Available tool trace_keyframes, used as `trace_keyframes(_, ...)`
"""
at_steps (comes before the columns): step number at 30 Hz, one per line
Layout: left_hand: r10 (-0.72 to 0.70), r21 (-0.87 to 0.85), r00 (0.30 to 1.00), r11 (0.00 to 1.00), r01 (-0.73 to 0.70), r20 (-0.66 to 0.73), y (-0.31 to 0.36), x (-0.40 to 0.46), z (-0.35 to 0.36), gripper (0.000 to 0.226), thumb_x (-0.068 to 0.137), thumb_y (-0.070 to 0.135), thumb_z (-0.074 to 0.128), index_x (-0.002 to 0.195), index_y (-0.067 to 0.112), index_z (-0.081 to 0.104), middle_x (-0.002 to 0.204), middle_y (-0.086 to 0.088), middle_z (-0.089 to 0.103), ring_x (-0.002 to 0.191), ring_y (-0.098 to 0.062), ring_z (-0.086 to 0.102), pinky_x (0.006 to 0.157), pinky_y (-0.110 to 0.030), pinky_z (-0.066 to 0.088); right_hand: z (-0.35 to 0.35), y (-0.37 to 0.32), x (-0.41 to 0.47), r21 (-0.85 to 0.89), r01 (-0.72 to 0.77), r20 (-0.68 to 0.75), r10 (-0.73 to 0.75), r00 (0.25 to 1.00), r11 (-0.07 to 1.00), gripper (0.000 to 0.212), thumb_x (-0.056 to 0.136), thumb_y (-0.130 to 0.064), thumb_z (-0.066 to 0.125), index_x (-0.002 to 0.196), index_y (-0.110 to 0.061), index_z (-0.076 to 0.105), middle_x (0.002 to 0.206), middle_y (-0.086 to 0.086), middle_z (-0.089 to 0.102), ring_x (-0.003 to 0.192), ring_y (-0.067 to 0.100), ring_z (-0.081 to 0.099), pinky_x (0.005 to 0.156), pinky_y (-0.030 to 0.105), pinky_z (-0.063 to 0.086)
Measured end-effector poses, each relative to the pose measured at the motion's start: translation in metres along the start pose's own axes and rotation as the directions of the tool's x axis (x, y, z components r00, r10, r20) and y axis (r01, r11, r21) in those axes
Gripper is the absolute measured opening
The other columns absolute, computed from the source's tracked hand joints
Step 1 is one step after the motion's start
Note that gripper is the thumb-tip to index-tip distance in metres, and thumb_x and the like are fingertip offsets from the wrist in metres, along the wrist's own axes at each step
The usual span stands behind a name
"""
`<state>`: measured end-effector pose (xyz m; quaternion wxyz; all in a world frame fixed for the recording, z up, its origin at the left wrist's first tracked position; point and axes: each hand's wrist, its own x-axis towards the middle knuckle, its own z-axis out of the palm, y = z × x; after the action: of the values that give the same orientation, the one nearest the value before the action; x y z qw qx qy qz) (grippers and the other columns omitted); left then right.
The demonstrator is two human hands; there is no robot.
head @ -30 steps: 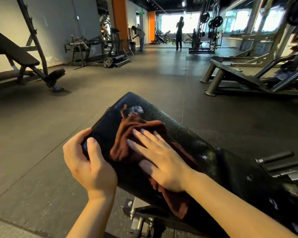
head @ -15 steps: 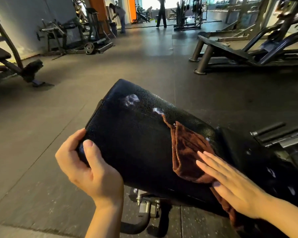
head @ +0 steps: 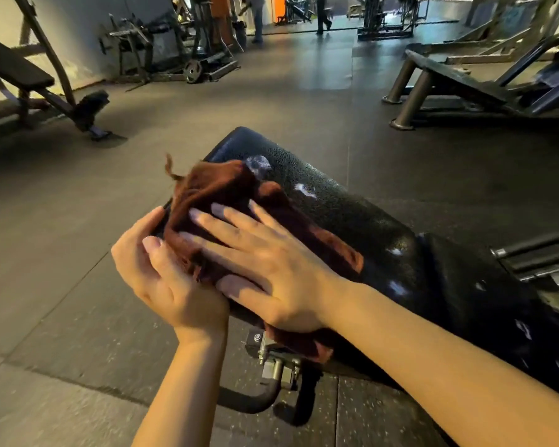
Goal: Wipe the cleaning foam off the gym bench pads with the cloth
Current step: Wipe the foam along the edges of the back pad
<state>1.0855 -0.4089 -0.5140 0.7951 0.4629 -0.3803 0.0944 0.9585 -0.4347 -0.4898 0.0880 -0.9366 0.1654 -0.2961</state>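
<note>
A black gym bench pad (head: 352, 217) runs from the middle of the view toward the lower right, and a second black pad (head: 484, 295) joins it on the right. White foam spots (head: 259, 164) dot both pads. A brown cloth (head: 217, 188) lies over the near end of the first pad. My right hand (head: 268, 262) presses flat on the cloth with straight fingers. My left hand (head: 162, 282) grips the pad's end edge, thumb on top beside the cloth.
Under the pad sit a metal bracket (head: 271, 359) and a black frame foot. A black incline bench (head: 17, 75) stands at far left, a weight rack (head: 162, 50) at the back, a dark metal machine frame (head: 465, 88) at right. People stand far off. Dark rubber floor lies all around.
My right hand swept the cloth to the pad's right end, then back left to the near end beside my left hand. The left hand kept its grip on the pad edge.
</note>
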Motion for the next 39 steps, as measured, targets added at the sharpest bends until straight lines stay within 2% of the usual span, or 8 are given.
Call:
trace_keyframes(7, -0.104, 0.126, 0.994, 0.987, 0.101, 0.016, 0.014, 0.002, -0.009, 0.02, 0.096, 0.026, 0.037, 0.103, 0.021, 0.056, 0.105, -0.009, 0.054, 0.103, -0.026, 0.054, 0.096, -0.045, 0.044, -0.002, 0.025, -0.081, 0.043, -0.115, 0.021, 0.115, 0.993, 0.992, 0.054, 0.096, -0.034, 0.033, 0.149, -0.03, 0.027, 0.16, -0.005, 0.012, 0.148, 0.013, 0.0, 0.119, 0.048, 0.003)
trace_keyframes(11, -0.172, 0.267, 0.985, 0.95, 0.164, 0.007, 0.03, -0.003, -0.005, 0.026, 0.092, 0.023, 0.045, 0.112, 0.011, 0.056, 0.1, 0.011, 0.05, 0.093, 0.007, 0.048, 0.09, -0.012, 0.037, -0.019, 0.054, -0.17, 0.066, -0.163, 0.05, 0.159, 0.986, 0.985, 0.056, 0.092, -0.019, 0.037, 0.147, -0.031, 0.03, 0.158, -0.008, 0.019, 0.148, 0.016, 0.009, 0.117, 0.049, 0.021)
trace_keyframes(20, -0.258, 0.47, 0.966, 0.849, 0.24, -0.027, 0.046, -0.004, 0.0, 0.027, 0.1, 0.019, 0.043, 0.121, 0.007, 0.054, 0.11, 0.003, 0.052, 0.101, -0.006, 0.046, 0.08, 0.0, 0.03, -0.026, 0.04, -0.153, 0.138, -0.2, 0.003, 0.202, 0.979, 0.97, 0.049, 0.097, -0.042, 0.029, 0.141, -0.029, 0.044, 0.15, -0.003, 0.037, 0.145, 0.016, 0.017, 0.119, 0.04, 0.012)
trace_keyframes(25, -0.33, 0.418, 0.944, 0.861, 0.291, 0.022, 0.046, -0.004, -0.005, 0.029, 0.101, 0.024, 0.042, 0.127, 0.013, 0.048, 0.119, 0.001, 0.047, 0.111, -0.009, 0.045, 0.102, -0.017, 0.034, -0.007, 0.035, -0.064, 0.16, -0.069, -0.031, 0.075, 0.997, 0.985, 0.059, 0.094, -0.048, 0.031, 0.147, -0.024, 0.034, 0.158, 0.002, 0.023, 0.145, 0.011, -0.002, 0.119, 0.044, -0.002)
trace_keyframes(28, -0.491, 0.367, 0.87, 0.818, 0.443, 0.042, 0.049, -0.009, -0.011, 0.038, 0.086, 0.063, 0.042, 0.123, 0.053, 0.041, 0.141, 0.003, 0.04, 0.13, -0.017, 0.041, 0.111, -0.047, 0.035, -0.005, 0.038, -0.034, 0.268, -0.14, -0.092, 0.17, 0.981, 0.953, 0.067, 0.091, -0.049, 0.043, 0.15, -0.023, 0.025, 0.16, 0.006, 0.008, 0.148, 0.018, -0.001, 0.12, 0.048, 0.01)
trace_keyframes(31, -0.625, 0.317, 0.777, 0.755, 0.574, 0.083, 0.061, -0.019, -0.021, 0.053, 0.083, 0.072, 0.039, 0.133, 0.063, 0.023, 0.154, 0.012, 0.026, 0.137, -0.022, 0.038, 0.106, -0.058, 0.038, -0.003, 0.035, -0.057, 0.282, -0.27, -0.108, 0.31, 0.944, 0.921, 0.08, 0.087, -0.057, 0.044, 0.153, -0.023, 0.013, 0.161, 0.002, -0.004, 0.148, 0.017, -0.005, 0.117, 0.03, 0.008)
trace_keyframes(34, -0.71, 0.153, 0.676, 0.703, 0.694, 0.196, 0.066, -0.042, -0.031, 0.046, 0.099, 0.056, 0.026, 0.141, 0.062, 0.007, 0.154, 0.012, 0.029, 0.124, -0.027, 0.055, 0.094, -0.058, 0.048, -0.003, 0.033, -0.111, 0.26, -0.263, -0.057, 0.287, 0.956, 0.929, 0.064, 0.093, -0.044, 0.037, 0.151, -0.024, 0.02, 0.16, -0.005, 0.011, 0.147, 0.005, 0.0, 0.112, 0.008, 0.001)
trace_keyframes(39, -0.733, 0.123, 0.611, 0.665, 0.737, 0.299, 0.063, -0.063, -0.031, 0.053, 0.099, 0.051, 0.023, 0.134, 0.069, -0.012, 0.151, 0.008, 0.038, 0.104, -0.022, 0.067, 0.077, -0.045, 0.058, -0.003, 0.033, -0.14, 0.301, -0.158, -0.103, 0.197, 0.975, 0.941, 0.05, 0.092, -0.026, 0.04, 0.142, -0.024, 0.036, 0.148, -0.006, 0.036, 0.144, 0.002, 0.017, 0.115, 0.015, 0.012)
